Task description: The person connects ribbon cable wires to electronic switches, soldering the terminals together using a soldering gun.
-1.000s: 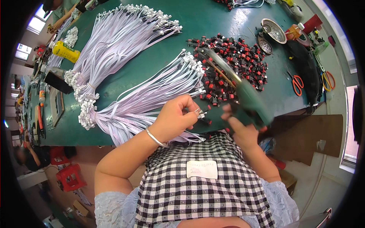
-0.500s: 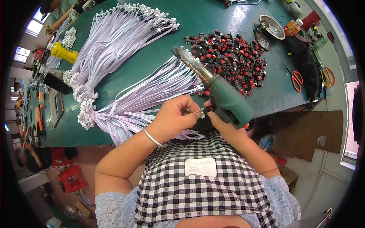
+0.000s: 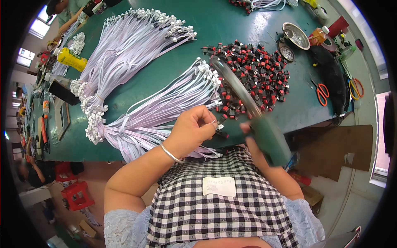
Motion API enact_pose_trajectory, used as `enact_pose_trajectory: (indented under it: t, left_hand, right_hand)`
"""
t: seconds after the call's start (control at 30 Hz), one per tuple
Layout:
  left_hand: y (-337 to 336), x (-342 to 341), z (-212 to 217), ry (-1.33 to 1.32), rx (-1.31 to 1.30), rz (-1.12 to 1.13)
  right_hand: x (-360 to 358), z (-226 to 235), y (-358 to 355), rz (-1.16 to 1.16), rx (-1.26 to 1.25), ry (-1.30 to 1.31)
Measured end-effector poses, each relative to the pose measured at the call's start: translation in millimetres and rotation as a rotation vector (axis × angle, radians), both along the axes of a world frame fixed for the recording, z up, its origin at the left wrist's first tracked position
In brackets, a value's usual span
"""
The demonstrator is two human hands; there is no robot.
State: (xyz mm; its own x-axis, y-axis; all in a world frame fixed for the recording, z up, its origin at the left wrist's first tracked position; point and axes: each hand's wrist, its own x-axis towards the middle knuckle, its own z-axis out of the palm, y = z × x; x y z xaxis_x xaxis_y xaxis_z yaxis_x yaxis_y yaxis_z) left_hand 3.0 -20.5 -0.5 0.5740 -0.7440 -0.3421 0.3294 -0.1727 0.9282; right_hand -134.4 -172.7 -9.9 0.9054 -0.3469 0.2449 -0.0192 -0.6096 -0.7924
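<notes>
Across the upper and middle view spreads a green desk (image 3: pixel 231 25), with the person's black-and-white checked apron (image 3: pixel 219 215) against its near edge. Largest on it is a fanned bundle of white ribbon cables (image 3: pixel 128 53), tied near its lower left end; just below lies a second, smaller bundle (image 3: pixel 161 111), its upper right end reaching toward a loose heap of black-and-red switches (image 3: pixel 260 74). Over the heap's near side slants a green long-barreled handheld tool (image 3: pixel 269 138), blurred. The right hand (image 3: pixel 252 145) is closed around that tool, though the tool's body hides much of the grip. The left hand (image 3: pixel 192 126), beside the smaller bundle, has its thumb and forefinger together on a small cable end. A yellow bottle (image 3: pixel 72 60) lies left of the larger bundle; a metal bowl (image 3: pixel 305 43) and orange-handled scissors (image 3: pixel 322 94) rest right of the heap. A silver bangle (image 3: pixel 168 152) circles the left wrist. Smallest is the pinched cable end (image 3: pixel 218 125), near the desk's front edge, its detail too fine to tell.
</notes>
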Motion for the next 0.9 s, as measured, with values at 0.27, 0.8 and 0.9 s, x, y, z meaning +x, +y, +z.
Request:
enact_pose_trajectory:
  t: [0.27, 0.8, 0.9]
  left_hand:
    - [-1, 4, -5, 0.134, -0.110, 0.076]
    - [-1, 3, -4, 0.067, -0.075, 0.080]
    - [0, 5, -3, 0.097, -0.062, 0.072]
  right_hand:
    - [-70, -22, -7, 0.037, 0.503, 0.117]
    - [-127, -119, -23, 0.168, 0.146, 0.115]
    - [-137, -111, -43, 0.179, 0.902, 0.310]
